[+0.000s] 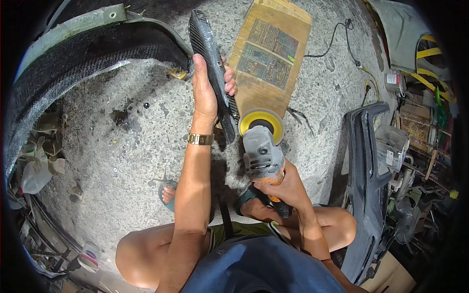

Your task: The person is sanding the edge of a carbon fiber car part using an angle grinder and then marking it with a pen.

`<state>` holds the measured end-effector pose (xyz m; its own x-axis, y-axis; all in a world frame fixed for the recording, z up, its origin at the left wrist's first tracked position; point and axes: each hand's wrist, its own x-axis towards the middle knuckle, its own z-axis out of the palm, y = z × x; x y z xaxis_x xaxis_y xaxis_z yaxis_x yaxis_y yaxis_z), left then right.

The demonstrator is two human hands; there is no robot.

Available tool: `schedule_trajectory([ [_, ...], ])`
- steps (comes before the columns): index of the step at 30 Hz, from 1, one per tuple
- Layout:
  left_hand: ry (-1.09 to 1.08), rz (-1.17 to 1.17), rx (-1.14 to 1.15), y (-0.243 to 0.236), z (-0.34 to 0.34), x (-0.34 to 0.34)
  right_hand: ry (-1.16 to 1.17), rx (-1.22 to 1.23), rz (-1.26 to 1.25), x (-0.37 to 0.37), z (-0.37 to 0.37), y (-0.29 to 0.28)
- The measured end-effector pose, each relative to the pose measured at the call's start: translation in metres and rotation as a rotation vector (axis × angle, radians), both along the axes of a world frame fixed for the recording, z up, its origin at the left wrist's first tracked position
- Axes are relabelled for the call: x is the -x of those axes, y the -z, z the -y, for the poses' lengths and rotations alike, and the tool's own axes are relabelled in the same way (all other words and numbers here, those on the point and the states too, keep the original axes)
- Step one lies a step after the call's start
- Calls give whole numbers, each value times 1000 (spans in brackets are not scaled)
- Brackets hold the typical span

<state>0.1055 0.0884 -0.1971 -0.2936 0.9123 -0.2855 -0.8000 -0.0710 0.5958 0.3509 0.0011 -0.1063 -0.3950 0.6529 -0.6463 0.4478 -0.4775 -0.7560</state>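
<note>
Left hand: fingers grasping a long, narrow, carbon-weave-patterned piece, thumb along one side, fingertips wrapped round the other; gold-coloured wristband on the wrist. The piece is raised in front of the person, tilted, far end leaning leftward.

Right hand: fingers clenched about the orange body of an angle grinder, grey-headed, dust-coated. Fitted with a yellow-rimmed round disc, just beside the piece's near end; contact cannot be told.

Beyond the disc: one wooden board, light brown, bearing printed panels.

Left side: one large curved black shell, rough-surfaced, pale-edged; one translucent plastic jug; one tin can, nearer the person.

Right side: one angular dark grey frame; one black cable, looped farther off.

Ground: speckled grey concrete floor, dark-stained in places.
</note>
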Motion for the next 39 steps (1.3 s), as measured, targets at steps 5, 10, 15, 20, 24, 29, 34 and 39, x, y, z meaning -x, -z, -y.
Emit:
schedule_trajectory([
  [5, -2, 3, 10, 0, 0, -1, -52, -17, 26, 0, -3, 3],
  [10, -8, 8, 4, 0, -1, -1, -17, 5, 24, 3, -2, 2],
  [15, -17, 13, -11, 0, 0, -2, 14, 18, 18, 8, -5, -4],
  [20, -6, 19, -31, 1, 1, -1, 3, -25, 28, 15, -9, -15],
  [24, -13, 36, -24, 3, 1, -2, -7, -21, 42, 17, -7, -17],
  [29, 1, 43, -36, 2, 0, -2, 22, 12, 4, 17, -7, -16],
  [34, -9, 31, -27, 0, 0, -3, 45, 36, 8, 17, -6, -12],
  [39, -15, 19, -25, -1, 1, -3, -46, -24, 85, 15, -6, -10],
])
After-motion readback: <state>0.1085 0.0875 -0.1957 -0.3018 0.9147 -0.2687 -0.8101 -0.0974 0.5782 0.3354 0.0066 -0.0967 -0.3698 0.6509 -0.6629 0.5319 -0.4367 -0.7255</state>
